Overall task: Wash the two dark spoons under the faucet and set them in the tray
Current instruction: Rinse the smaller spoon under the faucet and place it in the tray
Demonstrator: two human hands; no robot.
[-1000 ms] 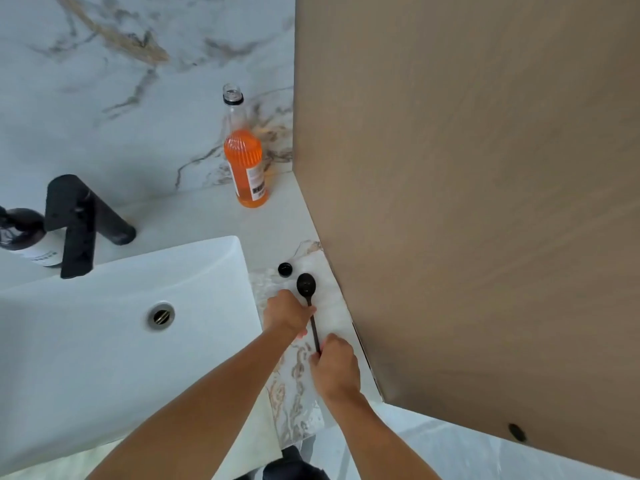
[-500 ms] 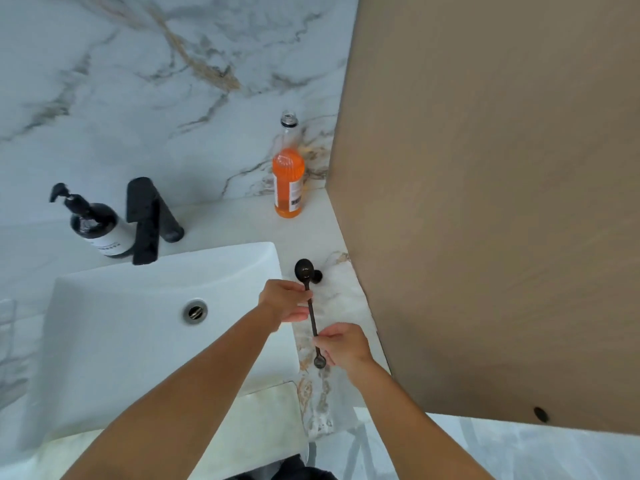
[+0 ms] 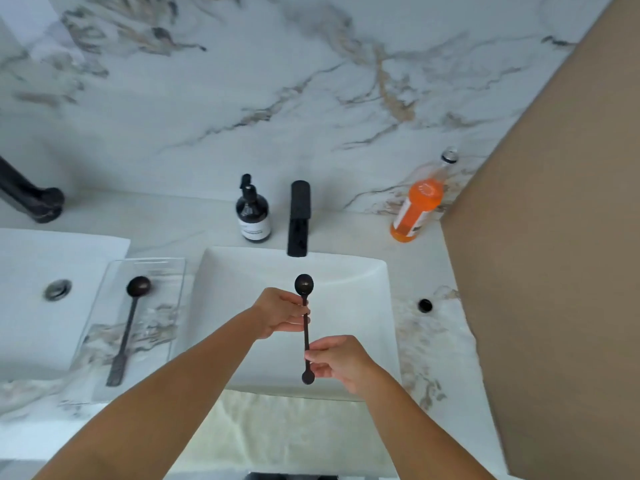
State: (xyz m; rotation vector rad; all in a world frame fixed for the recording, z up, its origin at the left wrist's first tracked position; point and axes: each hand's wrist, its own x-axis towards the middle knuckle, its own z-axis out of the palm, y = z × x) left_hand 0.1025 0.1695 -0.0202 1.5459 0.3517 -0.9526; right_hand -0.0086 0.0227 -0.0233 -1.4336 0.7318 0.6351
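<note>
Both hands are gripping one dark spoon (image 3: 306, 327) over the white sink (image 3: 360, 278). The left hand (image 3: 280, 314) is pinching the upper handle just below the bowl, fingers curled closed around it. The right hand (image 3: 337, 360) is pinching the lower handle between thumb and fingertips, just above the small round end. The spoon is lying roughly along the view's vertical, bowl pointing toward the faucet (image 3: 299, 220), the bowl sitting just in front of the spout and clear of it. Cannot tell whether water is running; no stream is showing.

The second dark spoon (image 3: 129, 323) is lying inside the clear tray (image 3: 173, 271), bowl toward the wall, handle toward the person. The tray is resting on the counter (image 3: 429, 341) between the sink and a second basin (image 3: 41, 258) at the left, whose metal drain (image 3: 58, 289) is showing.

Behind the sink, a dark pump bottle (image 3: 253, 214) is standing just beside the faucet, on its left. An orange bottle (image 3: 417, 206) with no cap is standing near the back right corner, against the marble wall and close to the tan panel (image 3: 554, 237). A small black cap (image 3: 425, 305) is lying on the counter to the right of the sink, well apart from the bottle. A second black faucet (image 3: 31, 195) is partly showing at the far left edge.
</note>
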